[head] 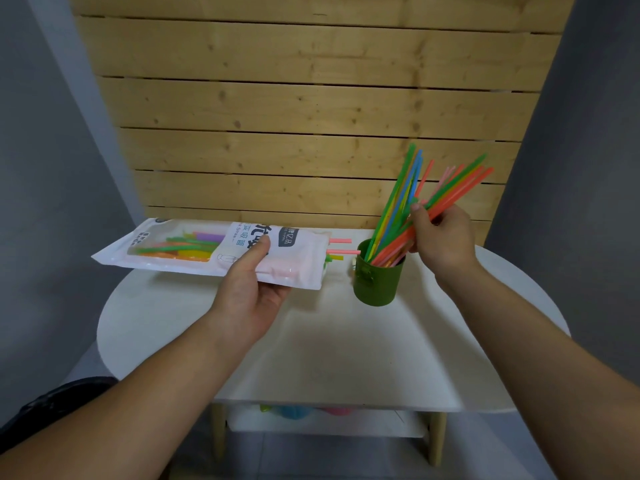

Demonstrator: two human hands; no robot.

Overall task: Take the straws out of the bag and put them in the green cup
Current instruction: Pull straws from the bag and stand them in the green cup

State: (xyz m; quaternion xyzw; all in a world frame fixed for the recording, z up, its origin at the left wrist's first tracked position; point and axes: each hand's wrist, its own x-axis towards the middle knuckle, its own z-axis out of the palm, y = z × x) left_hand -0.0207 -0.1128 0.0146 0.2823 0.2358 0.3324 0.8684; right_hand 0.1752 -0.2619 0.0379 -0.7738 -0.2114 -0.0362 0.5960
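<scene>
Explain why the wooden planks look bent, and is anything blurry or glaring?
Head view: the wide-angle lens bows the wooden planks. Head view: soft, even light, no glare, only faint shadows on the table. Head view: the straws in the right hand look slightly smeared.

a: what's the left hand holding?
b: the bag, thumb on top, open end toward the right hand, pink straw tips poking out.
a: and the right?
b: it grips a bunch of straws; their lower ends sit in the green cup just below it.
</scene>
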